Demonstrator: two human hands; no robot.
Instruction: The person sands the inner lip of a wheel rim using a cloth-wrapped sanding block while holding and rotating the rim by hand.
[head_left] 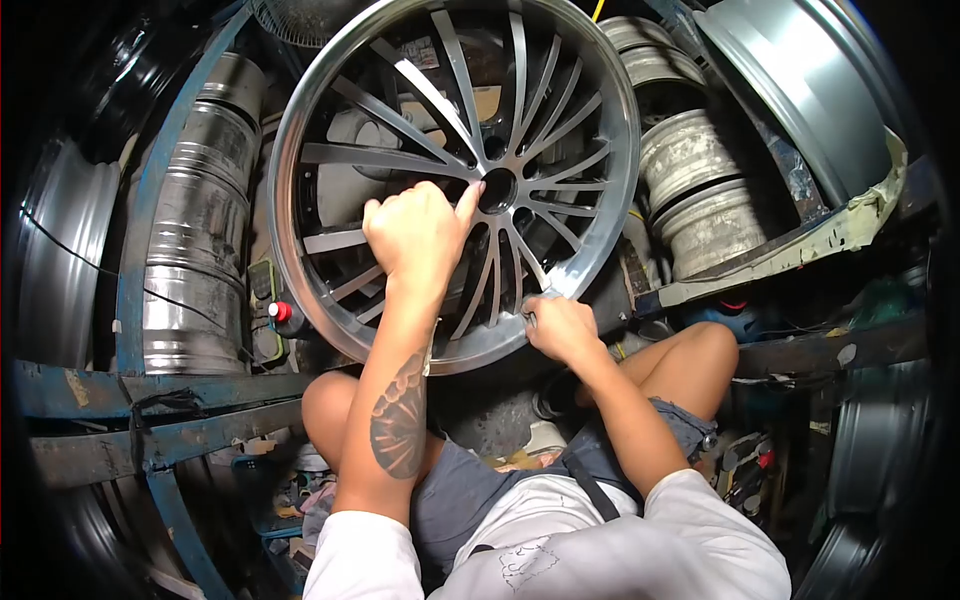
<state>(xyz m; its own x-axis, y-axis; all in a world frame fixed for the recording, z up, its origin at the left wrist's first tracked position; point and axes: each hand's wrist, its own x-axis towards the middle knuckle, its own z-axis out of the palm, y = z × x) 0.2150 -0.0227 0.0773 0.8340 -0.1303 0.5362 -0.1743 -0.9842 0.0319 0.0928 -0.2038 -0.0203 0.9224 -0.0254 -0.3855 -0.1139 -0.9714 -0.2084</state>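
Observation:
A large alloy wheel rim without a tyre faces me, with thin dark-and-silver spokes and a bright polished lip. My left hand is closed over the spokes left of the centre hole, its thumb stretched toward the hub. At the lower right of the lip, my right hand is closed with its fingertips against the metal. A small greyish bit shows at those fingertips, too hidden to name. Whitish smears mark the inner lip just above that hand.
Stacked silver wheel barrels stand on the left behind a blue metal frame. More worn barrels and a big grey rim are at right. A red-capped bottle is left of the wheel. A fan sits at top.

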